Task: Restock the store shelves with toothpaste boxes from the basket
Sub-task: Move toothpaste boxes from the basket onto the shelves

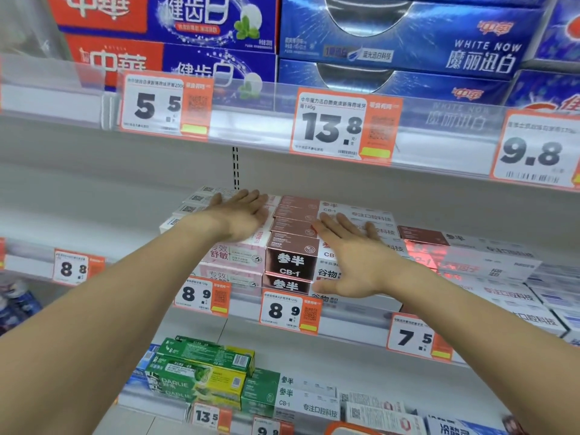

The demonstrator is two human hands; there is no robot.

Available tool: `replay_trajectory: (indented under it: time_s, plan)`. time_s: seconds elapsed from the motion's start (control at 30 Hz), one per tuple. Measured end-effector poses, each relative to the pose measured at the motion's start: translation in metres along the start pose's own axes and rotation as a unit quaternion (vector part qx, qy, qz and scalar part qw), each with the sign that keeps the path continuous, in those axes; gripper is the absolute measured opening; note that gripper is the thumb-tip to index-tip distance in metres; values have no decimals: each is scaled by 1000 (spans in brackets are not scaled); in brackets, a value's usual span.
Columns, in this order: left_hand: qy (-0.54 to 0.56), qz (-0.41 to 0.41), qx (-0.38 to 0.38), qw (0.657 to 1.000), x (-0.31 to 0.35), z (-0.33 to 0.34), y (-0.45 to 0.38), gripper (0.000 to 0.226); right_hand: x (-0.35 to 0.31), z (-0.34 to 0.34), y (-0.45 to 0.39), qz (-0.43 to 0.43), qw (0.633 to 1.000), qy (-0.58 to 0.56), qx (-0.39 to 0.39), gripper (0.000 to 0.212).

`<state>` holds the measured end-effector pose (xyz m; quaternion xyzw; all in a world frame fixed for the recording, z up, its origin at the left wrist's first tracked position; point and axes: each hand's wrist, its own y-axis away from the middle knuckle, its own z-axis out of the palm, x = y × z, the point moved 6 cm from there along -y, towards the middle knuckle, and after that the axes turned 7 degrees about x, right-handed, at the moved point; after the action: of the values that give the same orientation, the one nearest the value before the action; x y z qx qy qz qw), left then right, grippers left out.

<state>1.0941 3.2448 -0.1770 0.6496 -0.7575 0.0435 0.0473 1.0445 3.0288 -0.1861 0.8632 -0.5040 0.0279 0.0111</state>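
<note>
On the middle shelf (345, 315) stands a stack of brown-and-white toothpaste boxes (292, 262), with pink-and-white boxes (235, 252) stacked to its left. My left hand (241, 215) lies flat, fingers straight, on top of the pink-and-white stack. My right hand (354, 259) is spread with straight fingers over the white right part of the brown-and-white stack, thumb low near the front. Neither hand holds a box. No basket shows clearly; an orange rim (351, 430) peeks in at the bottom edge.
Above, blue toothpaste boxes (408, 42) fill the top shelf behind price tags 5.5, 13.8 and 9.8. More white boxes (489, 265) lie right of my right hand. Green Darlie boxes (201, 372) sit on the lower shelf. The middle shelf's left part is bare.
</note>
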Motion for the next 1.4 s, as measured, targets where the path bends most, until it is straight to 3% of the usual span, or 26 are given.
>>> replay_trajectory:
  time_s: [0.53, 0.83, 0.9, 1.0, 1.13, 1.2, 1.27, 1.33, 1.4]
  plan:
    - [-9, -17, -4, 1000, 6, 1, 2, 55, -12, -5, 10, -54, 995, 77, 46, 98]
    - [-38, -22, 22, 999, 7, -4, 1, 56, -14, -5, 9, -48, 991, 103, 64, 99]
    - [-33, -30, 75, 996, 8, -12, 5, 55, -17, -9, 13, -50, 990, 107, 79, 101]
    - [43, -35, 249, 967, 11, -34, 27, 46, -28, -23, 37, -68, 980, 50, 180, 96]
    - [140, 23, 476, 868, 44, -56, 97, 28, -31, -28, 113, -133, 903, -123, 391, 32]
    - [209, 62, 509, 833, 82, -45, 140, 11, -22, -5, 152, -133, 877, -196, 419, 12]
    - [272, 95, 434, 853, 126, -5, 164, 9, -7, 39, 177, -95, 892, -271, 348, 7]
    - [302, 111, 280, 905, 170, 62, 172, 13, 15, 100, 191, -24, 920, -322, 221, 7]
    - [300, 110, 125, 939, 202, 142, 177, 15, 39, 158, 208, 48, 923, -363, 115, 7]
